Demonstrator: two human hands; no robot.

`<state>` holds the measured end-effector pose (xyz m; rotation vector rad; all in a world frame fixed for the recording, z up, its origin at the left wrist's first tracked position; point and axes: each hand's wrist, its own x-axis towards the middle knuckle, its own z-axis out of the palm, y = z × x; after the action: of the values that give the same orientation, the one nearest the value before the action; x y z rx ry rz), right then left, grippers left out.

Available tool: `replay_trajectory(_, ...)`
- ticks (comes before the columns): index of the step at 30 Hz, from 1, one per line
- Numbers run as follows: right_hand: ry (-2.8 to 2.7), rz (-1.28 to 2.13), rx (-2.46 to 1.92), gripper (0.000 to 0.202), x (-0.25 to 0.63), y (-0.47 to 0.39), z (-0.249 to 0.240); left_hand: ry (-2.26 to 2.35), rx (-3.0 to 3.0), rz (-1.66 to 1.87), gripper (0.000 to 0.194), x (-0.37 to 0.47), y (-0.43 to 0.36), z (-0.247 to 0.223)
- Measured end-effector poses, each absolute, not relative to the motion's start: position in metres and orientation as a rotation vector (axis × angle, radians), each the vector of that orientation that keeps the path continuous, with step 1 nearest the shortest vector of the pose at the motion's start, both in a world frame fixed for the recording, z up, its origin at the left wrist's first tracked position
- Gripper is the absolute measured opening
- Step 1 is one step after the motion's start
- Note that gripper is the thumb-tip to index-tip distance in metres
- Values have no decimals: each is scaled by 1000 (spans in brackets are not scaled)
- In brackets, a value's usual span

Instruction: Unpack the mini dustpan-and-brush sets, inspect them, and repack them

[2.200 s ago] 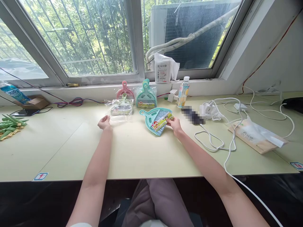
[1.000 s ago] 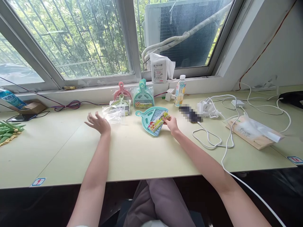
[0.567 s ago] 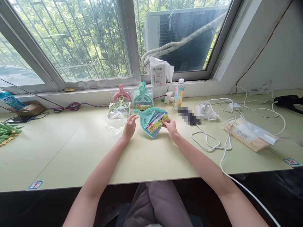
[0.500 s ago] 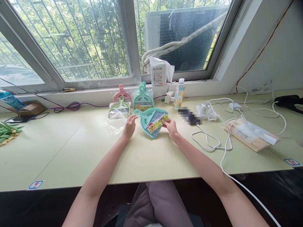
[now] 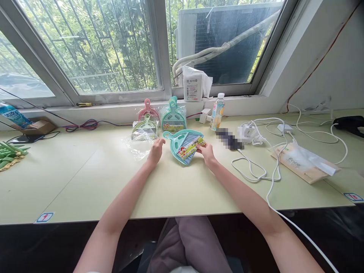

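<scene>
The pan is at the centre of the frame, above the counter, handle to the left and wide edge towards the lower right. A label crosses it at a slant. Whether its lower corner touches the counter cannot be told.

Right hand: closed on the right edge of the pan, thumb over the end of the label. This grip is unchanged from the earlier frames.

Left hand: just beside the handle, fingers narrow and partly curled. Contact with the handle cannot be confirmed. One second ago this hand was further left, fingers spread, beside the wrapper. It has since moved in to the handle; the pan now has a hand at each side, which appears to allow two-handed handling.

Compared with half a second ago, both hands and the pan match; only the view is slightly shifted.

The wrapper lies loose on the counter, left of the left hand and in front of the green pan. Behind, at upper centre, stand the pink pan and the rear teal pan. The bottle stands upright to their right
</scene>
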<state>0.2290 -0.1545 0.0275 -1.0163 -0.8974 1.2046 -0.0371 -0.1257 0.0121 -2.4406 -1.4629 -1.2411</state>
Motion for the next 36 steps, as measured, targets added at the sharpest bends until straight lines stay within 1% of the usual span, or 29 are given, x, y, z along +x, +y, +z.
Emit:
replay_trajectory(18, -902, 1206, -1040, 15, 228, -159, 34, -1384, -2473, -1242, 30, -35, -131, 18)
replay_trajectory(23, -902, 1217, -1031, 12, 228, -160, 35, -1398, -2478, -1183, 28, -33, -131, 19)
replay_trajectory(31, -903, 1224, -1024, 12, 229, -159, 33, -1428, -2471, -1239, 29, -34, -131, 20)
replay_trajectory(36, -902, 1220, -1028, 11, 228, -159, 33, -1434, -2481, -1205, 30, -34, -130, 18)
